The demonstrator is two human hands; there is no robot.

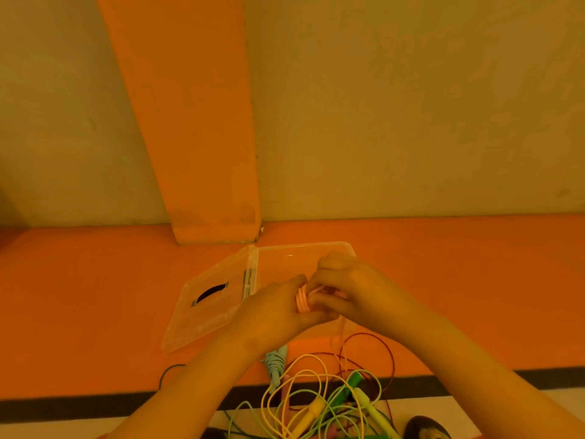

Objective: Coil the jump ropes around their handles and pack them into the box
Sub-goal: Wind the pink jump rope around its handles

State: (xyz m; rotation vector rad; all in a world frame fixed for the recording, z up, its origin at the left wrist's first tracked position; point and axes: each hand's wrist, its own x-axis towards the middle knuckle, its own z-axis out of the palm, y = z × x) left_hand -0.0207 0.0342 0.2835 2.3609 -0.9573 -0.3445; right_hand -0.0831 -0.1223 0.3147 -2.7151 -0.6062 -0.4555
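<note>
Above the open box point(304, 247), my left hand point(278, 315) grips the coiled pink jump rope point(302, 300) while my right hand point(351, 289) pinches its cord — nearly wound, I judge. Nothing shows inside the box yet; a tangle of ropes point(316, 400) lies before it — most remains.

Orange floor point(95, 296), beige wall point(411, 106)

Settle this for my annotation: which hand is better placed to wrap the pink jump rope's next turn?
Probably the right hand: it pinches the loose strand beside the coiled pink jump rope, while the left hand grips that bundle, steadying it above the clear plastic box.
</note>
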